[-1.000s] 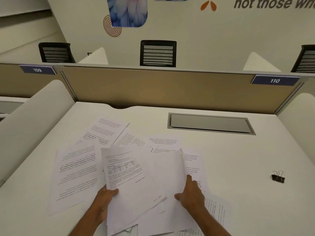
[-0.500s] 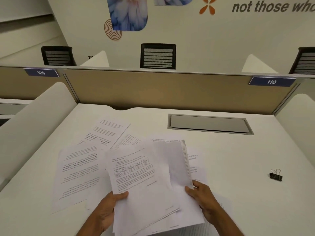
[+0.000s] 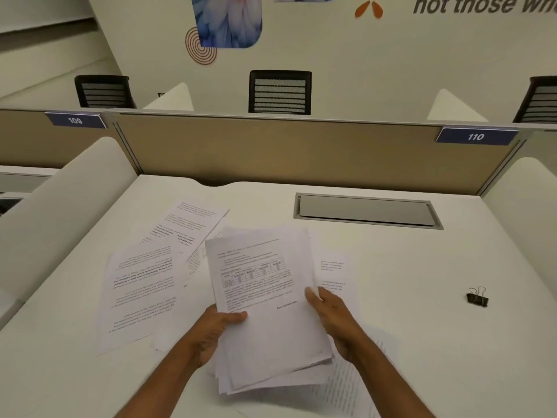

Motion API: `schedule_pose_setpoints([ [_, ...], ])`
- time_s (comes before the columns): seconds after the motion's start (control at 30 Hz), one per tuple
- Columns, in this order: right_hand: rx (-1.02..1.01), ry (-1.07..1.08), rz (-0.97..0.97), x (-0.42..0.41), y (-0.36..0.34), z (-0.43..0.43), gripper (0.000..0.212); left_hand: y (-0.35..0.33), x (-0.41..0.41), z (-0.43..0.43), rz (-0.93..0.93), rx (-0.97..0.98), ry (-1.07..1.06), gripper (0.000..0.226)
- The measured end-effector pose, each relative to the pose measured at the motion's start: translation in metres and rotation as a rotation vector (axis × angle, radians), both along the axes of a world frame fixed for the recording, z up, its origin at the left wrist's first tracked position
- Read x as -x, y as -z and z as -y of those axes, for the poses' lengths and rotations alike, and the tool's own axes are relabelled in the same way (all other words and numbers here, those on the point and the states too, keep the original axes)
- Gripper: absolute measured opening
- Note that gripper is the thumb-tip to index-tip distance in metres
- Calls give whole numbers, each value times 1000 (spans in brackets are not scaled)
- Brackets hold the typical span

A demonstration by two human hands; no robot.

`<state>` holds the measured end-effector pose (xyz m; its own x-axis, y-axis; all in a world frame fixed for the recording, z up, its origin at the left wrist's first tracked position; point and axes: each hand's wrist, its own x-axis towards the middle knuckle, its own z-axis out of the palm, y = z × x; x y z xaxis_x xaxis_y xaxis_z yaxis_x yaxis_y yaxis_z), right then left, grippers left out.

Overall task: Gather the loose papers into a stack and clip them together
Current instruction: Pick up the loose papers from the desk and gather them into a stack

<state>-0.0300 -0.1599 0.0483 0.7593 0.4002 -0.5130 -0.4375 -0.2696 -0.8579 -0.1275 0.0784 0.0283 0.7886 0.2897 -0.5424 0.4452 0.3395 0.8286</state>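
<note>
White counter (image 3: pixel 422 342) is carrying loose sheets (image 3: pixel 141 291) at nine o'clock; left hand (image 3: pixel 217 330) and right hand (image 3: pixel 334 318) are gripping the centre stack (image 3: pixel 265 297), fingers (image 3: pixel 313 297) curling round it; clip (image 3: pixel 477 298) is lying at three o'clock.

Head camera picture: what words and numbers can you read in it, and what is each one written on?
"109": on the left blue tag.
"110": on the right blue tag.
"not those wh": grey letters on the back wall, cut off at the picture's edge.
Held stack of papers and loose sheets: printed text, too small and blurred to read.
</note>
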Motion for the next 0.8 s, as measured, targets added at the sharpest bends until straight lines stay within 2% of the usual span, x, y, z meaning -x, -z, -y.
schedule_pose_setpoints([
  [0.03, -4, -39, 37, 1, -2, -1, 42, -1, -3, 5, 9, 2, -8, 48],
  [0.1, 0, -71, 93, 1, -5, -3, 31, -4, -10, 12, 15, 13, 8, 42],
  [0.2, -27, -3, 156, -7, -4, 4, 31, -10, -18, 10, 36, -13, -32, 42],
  [0.23, 50, 40, 214, -12, -1, 9, 32, -13, -19, 5, 55, -9, -78, 42],
  [0.3, 328, 44, 353, -22, 9, 28, 35, -18, -19, -8, 113, 9, -187, 46],
  [0.37, 605, -106, 411, -27, 22, 49, 50, -19, -15, -23, 168, 18, -291, 50],
  [0.47, 935, -415, 373, -26, 39, 69, 86, -18, -6, -36, 207, 32, -406, 51],
  [0.53, 1070, -527, 414, -22, 48, 75, 100, -15, 2, -36, 200, 60, -463, 49],
  [0.6, 1110, -556, 470, -20, 54, 77, 104, -10, 11, -31, 184, 84, -507, 51],
  [0.7, 1074, -539, 445, -23, 55, 80, 97, -4, 26, -20, 154, 146, -539, 51],
  [0.8, 1024, -525, 455, -26, 52, 86, 64, -3, 40, -7, 138, 195, -544, 50],
])
